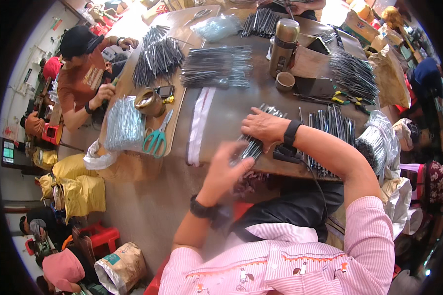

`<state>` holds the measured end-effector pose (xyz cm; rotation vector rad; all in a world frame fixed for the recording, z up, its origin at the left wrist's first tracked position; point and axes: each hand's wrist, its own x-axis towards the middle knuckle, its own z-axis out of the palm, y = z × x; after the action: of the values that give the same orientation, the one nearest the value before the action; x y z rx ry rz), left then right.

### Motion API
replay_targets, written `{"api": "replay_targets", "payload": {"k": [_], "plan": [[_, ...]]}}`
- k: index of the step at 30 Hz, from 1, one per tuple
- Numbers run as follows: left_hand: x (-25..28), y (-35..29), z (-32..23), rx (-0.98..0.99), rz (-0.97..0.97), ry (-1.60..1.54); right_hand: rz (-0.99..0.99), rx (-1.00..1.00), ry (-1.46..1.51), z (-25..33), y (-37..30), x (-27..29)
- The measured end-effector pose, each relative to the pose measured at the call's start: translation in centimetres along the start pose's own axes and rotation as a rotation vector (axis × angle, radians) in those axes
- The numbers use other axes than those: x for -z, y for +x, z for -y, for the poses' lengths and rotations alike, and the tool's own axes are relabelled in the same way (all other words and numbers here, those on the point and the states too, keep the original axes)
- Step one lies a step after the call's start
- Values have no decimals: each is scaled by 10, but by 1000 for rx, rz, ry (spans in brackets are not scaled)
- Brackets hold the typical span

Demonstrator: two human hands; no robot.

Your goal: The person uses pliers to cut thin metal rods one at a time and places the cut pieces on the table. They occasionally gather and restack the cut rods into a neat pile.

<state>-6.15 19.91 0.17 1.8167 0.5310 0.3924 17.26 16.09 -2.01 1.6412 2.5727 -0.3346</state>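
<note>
A bundle of thin, shiny dark metal-looking rods (253, 147) is at the near edge of the table, tilted from upper right to lower left. My right hand (265, 127) lies over its upper part, fingers wrapped across it. At the bundle's lower end is my left hand (227, 169), smeared by motion; its thumb and fingers are on either side of that end, and whether they grip it I cannot tell. Right of my hands lies a row of similar loose rods (330, 129). Beyond them, a plastic-wrapped stack of rods (215, 66) rests on the brown table (226, 110).
Teal-handled scissors (156, 141) lie at the left beside a clear-wrapped pack (124, 125) and a tape roll (149, 101). A steel flask (283, 48), its cup (284, 81) and yellow-handled pliers (340, 98) stand or lie farther back. A co-worker (83, 76) sits left.
</note>
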Motion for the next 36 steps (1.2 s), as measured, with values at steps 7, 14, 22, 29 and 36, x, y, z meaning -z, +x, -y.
{"api": "replay_targets", "payload": {"k": [7,14,22,29,36], "plan": [[-60,-45,56,250,559,-89,-141,-169,123,19,-4,-19],[-76,-29,141,487,360,-700,-121,-423,253,67,-3,-33],[-100,-39,108,545,-39,-1643,-153,-496,376,104,-11,-44],[-73,-46,76,828,8,-1649,58,-471,653,101,-20,-38],[-58,-43,22,757,110,-1280,-129,-472,864,106,-43,-15]]}}
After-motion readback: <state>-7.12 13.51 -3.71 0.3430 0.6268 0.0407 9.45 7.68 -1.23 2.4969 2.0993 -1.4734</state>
